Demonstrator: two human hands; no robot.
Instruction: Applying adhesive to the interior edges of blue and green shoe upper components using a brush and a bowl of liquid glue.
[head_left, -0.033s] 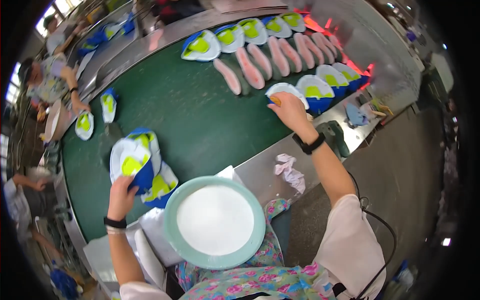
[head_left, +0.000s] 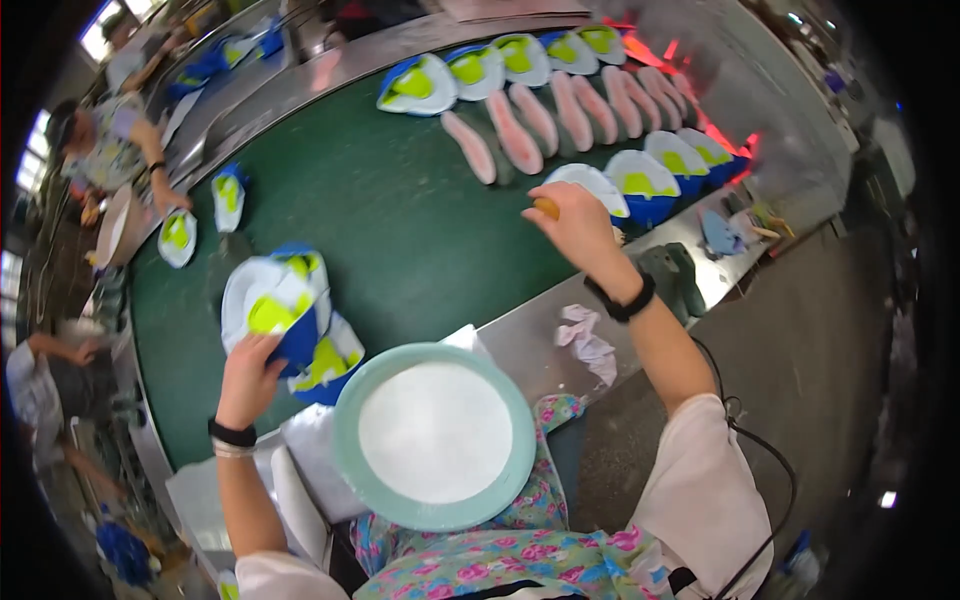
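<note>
No legible lettering, no readable labels, no numbers or signs that can be made out anywhere.

My right hand (head_left: 580, 228) covers most of a small brown thing (head_left: 546, 207), too little showing to name, and part of a white cloth piece (head_left: 592, 183). Whether my left hand (head_left: 249, 378) grips is unclear. The lower edge cuts off my flowered apron (head_left: 520, 562).

Left hand (head_left: 248, 385) pinched a piled blue, white and lime shoe upper (head_left: 296, 342). Right hand (head_left: 582, 225) held small ochre object (head_left: 546, 207), kind unclear. Pink-faced soles (head_left: 515, 135) lay beyond; pale-green basin (head_left: 346, 430) stood nearest.
</note>
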